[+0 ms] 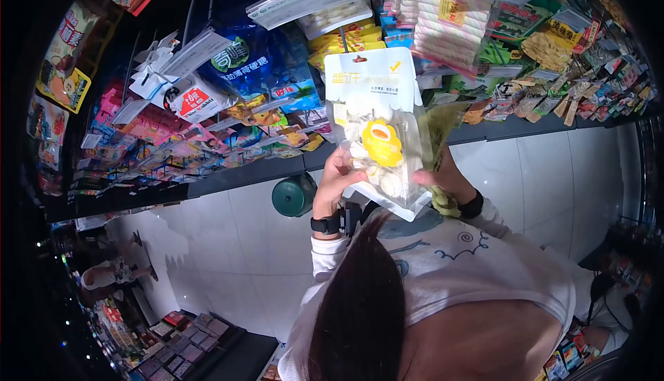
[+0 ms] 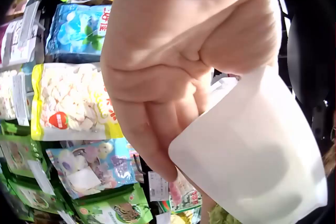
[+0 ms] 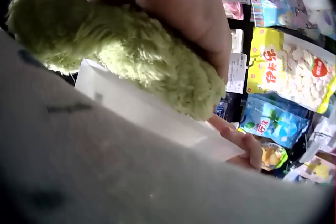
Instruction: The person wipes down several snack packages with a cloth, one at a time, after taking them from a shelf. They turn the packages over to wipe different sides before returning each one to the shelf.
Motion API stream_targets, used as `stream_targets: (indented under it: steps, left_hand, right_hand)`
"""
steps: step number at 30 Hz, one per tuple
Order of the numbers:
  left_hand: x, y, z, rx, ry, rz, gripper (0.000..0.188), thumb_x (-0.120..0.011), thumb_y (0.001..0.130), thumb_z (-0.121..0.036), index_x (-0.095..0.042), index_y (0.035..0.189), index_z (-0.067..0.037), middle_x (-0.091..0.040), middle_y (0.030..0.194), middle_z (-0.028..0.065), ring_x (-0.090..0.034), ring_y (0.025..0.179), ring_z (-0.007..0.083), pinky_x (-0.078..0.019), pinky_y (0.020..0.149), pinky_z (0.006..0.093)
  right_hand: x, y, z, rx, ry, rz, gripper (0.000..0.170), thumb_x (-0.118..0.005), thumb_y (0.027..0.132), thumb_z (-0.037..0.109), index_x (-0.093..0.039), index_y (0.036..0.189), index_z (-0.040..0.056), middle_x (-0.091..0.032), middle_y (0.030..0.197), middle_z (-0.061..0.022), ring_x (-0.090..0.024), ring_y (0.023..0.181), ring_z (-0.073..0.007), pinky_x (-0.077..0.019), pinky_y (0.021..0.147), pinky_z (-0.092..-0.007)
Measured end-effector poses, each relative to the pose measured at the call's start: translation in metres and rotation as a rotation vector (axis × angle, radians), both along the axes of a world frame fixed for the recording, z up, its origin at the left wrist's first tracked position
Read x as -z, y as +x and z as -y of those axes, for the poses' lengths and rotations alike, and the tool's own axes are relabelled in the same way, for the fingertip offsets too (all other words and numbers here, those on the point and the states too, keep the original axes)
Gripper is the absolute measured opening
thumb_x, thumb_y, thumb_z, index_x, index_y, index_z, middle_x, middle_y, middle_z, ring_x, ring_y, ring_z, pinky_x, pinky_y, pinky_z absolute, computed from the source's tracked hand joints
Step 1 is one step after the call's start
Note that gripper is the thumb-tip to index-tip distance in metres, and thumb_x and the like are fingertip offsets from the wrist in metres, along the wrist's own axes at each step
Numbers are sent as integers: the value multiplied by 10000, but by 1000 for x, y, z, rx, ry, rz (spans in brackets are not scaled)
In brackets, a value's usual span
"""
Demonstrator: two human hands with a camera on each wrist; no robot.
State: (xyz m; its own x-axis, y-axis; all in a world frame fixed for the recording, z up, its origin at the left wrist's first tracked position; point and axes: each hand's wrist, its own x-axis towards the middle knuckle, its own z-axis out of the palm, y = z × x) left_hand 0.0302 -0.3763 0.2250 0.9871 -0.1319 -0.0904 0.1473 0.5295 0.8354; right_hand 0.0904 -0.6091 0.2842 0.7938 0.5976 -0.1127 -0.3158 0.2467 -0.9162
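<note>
A white-topped bag of pale sweets (image 1: 370, 115), with a clear lower part and a yellow flower label, is held upright in front of the chest. My left hand (image 1: 337, 182) grips its lower left edge, thumb on the front. The left wrist view shows the bag's plain white back (image 2: 252, 150) beside the left palm (image 2: 173, 50). On the other side, my right hand (image 1: 448, 177) has its thumb on the bag's lower right edge. A green fluffy thing (image 3: 142, 56) is also in the right hand, behind and beside the bag; its kind is unclear.
Shelves of hanging snack bags stand ahead, among them a blue sweet bag (image 1: 238, 63) and pink-and-white twisted sticks (image 1: 449, 18). A dark green round stool or bin (image 1: 292, 196) stands on the tiled floor (image 1: 228, 249). Another person (image 1: 117, 270) is at the far left.
</note>
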Motion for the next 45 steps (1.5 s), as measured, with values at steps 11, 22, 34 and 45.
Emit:
stream_targets:
  steps: [11, 22, 34, 45]
  left_hand:
    - [-29, -7, 10, -516, 598, 357, 753, -735, 728, -197, -333, 1343, -37, -341, 1369, 147, -341, 1288, 265, -308, 1046, 397]
    - [-6, -49, 22, -287, -426, -40, 1050, -588, 700, -696, -230, 1383, 17, -371, 1371, 152, -407, 1240, 271, -350, 1026, 388]
    - [-11, -29, 13, -323, 9, 49, 691, -685, 793, -237, -327, 1318, 34, -503, 1237, 129, -505, 1118, 204, -384, 960, 326]
    - [-15, -26, 19, -413, -58, -45, 544, -630, 817, -123, -397, 1278, 47, -523, 1219, 136, -501, 1120, 191, -371, 960, 315]
  right_hand:
    - [-3, -14, -27, 73, 69, 292, 605, -697, 753, 79, -386, 1267, 4, -485, 1178, -67, -461, 1115, -158, -368, 950, -308]
    - [-9, -13, -57, -156, -117, 1181, 540, -766, 673, 151, -571, 1176, 141, -397, 1365, -162, -310, 1316, -348, -312, 1028, -446]
    - [24, -6, -48, -133, -376, 1420, 572, -596, 681, 33, -523, 1236, 150, -351, 1424, -104, -278, 1343, -309, -255, 1070, -468]
    - [16, 17, -35, 182, -395, 1230, 614, -537, 653, -84, -528, 1236, 109, -364, 1416, -127, -272, 1346, -321, -269, 1074, -433]
